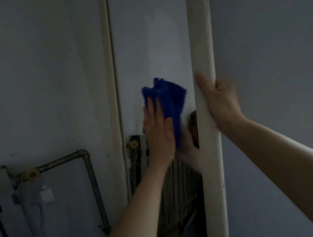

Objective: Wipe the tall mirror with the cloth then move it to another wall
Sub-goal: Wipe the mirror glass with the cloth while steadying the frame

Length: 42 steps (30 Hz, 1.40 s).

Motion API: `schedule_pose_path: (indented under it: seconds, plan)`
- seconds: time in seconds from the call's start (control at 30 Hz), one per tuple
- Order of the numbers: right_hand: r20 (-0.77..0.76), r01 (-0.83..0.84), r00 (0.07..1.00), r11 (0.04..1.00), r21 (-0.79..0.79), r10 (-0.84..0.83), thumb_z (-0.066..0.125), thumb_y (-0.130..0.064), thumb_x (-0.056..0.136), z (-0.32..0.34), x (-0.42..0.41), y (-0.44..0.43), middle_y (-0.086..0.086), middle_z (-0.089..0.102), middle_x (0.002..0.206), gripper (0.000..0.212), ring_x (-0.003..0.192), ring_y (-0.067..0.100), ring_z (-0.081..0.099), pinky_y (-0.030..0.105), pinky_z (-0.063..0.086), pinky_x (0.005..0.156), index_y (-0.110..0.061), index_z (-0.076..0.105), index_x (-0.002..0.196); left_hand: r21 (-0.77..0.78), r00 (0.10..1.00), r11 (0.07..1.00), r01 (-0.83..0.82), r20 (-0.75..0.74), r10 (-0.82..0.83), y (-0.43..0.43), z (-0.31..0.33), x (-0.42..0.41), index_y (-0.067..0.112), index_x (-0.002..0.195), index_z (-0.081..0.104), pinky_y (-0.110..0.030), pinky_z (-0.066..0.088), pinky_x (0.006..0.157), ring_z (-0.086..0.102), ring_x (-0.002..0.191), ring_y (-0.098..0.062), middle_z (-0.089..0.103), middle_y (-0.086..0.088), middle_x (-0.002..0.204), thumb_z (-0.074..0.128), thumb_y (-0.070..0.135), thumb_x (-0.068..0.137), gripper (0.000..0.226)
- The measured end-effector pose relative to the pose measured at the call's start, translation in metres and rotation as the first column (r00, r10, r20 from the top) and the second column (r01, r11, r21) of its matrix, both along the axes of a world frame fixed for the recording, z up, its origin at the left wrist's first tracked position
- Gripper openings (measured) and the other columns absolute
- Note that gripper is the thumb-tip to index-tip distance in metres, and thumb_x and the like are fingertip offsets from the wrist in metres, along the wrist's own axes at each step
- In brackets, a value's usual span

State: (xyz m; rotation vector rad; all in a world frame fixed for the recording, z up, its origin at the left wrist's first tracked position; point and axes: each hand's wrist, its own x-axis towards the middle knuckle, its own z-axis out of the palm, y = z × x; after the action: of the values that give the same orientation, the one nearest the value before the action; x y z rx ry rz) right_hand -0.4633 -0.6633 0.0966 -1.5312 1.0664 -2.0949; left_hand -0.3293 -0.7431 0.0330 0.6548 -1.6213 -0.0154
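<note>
A tall mirror [151, 37] in a pale cream frame leans against the grey wall in the middle of the view. My left hand [159, 132] lies flat on the glass and presses a bright blue cloth [171, 103] against it, at about mid-height. My right hand [220, 100] grips the mirror's right frame post [200, 50], thumb on the front face and fingers wrapped behind. The glass reflects the wall, a radiator and part of my arm.
Grey metal pipes [92, 181] with a yellow valve [32, 174] run along the wall at the lower left, beside a white wall box [45, 195] and dark cables. Plain grey wall [272, 38] stretches to the right of the mirror.
</note>
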Motion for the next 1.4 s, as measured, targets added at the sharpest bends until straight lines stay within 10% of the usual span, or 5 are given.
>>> schedule_pose_path:
  seconds: [0.13, 0.5, 0.73, 1.03, 1.4]
  plan:
    - [-0.002, -0.005, 1.0, 1.0, 0.003, 0.005, 0.056, -0.052, 0.088, 0.001, -0.001, -0.003, 0.013, 0.053, 0.072, 0.066, 0.062, 0.025, 0.052, 0.038, 0.044, 0.055, 0.015, 0.057, 0.091, 0.143, 0.985, 0.983, -0.118, -0.106, 0.134, -0.05, -0.018, 0.055, 0.026, 0.151, 0.004, -0.024, 0.021, 0.113, 0.021, 0.141, -0.009, 0.012, -0.003, 0.16, 0.028, 0.028, 0.101, 0.055]
    - [0.038, -0.031, 0.999, 0.999, 0.036, 0.029, 0.06, -0.047, 0.086, -0.006, 0.004, 0.004, -0.001, 0.054, 0.063, 0.033, 0.048, 0.005, 0.051, 0.017, 0.042, 0.043, -0.015, 0.061, 0.08, 0.323, 0.971, 0.939, -0.12, -0.158, 0.179, -0.025, -0.029, 0.058, 0.019, 0.151, 0.009, -0.036, 0.028, 0.113, 0.031, 0.137, -0.028, 0.02, -0.011, 0.156, 0.029, 0.033, 0.097, 0.059]
    - [0.047, -0.136, 0.99, 0.985, 0.105, 0.132, 0.053, -0.049, 0.089, -0.063, 0.01, 0.014, 0.004, 0.067, 0.073, 0.05, 0.065, 0.017, 0.062, 0.028, 0.05, 0.057, -0.001, 0.066, 0.097, 0.163, 0.986, 0.975, 0.151, -0.098, -0.136, 0.074, -0.03, -0.036, 0.073, 0.127, 0.017, -0.047, 0.006, 0.121, -0.001, 0.149, -0.011, 0.004, 0.023, 0.156, 0.022, 0.05, 0.096, 0.04]
    - [0.037, -0.064, 0.997, 0.998, 0.013, 0.063, 0.052, -0.047, 0.09, -0.071, 0.01, 0.017, 0.012, 0.05, 0.061, 0.051, 0.052, 0.023, 0.046, 0.03, 0.038, 0.046, -0.001, 0.055, 0.069, 0.032, 0.989, 0.999, -0.037, -0.143, 0.041, 0.029, -0.053, -0.019, 0.051, 0.143, 0.013, -0.058, 0.023, 0.113, 0.025, 0.142, -0.031, 0.025, -0.008, 0.156, 0.028, 0.025, 0.099, 0.053]
    - [0.03, -0.027, 0.999, 1.0, -0.006, 0.027, 0.053, -0.044, 0.091, -0.072, 0.011, 0.015, 0.01, 0.048, 0.067, 0.059, 0.058, 0.02, 0.043, 0.032, 0.035, 0.051, 0.013, 0.05, 0.076, 0.41, 0.92, 0.903, -0.129, -0.289, 0.263, -0.05, -0.071, 0.07, 0.015, 0.151, 0.006, -0.023, 0.007, 0.116, 0.013, 0.147, -0.023, 0.007, -0.008, 0.16, 0.024, 0.015, 0.103, 0.052]
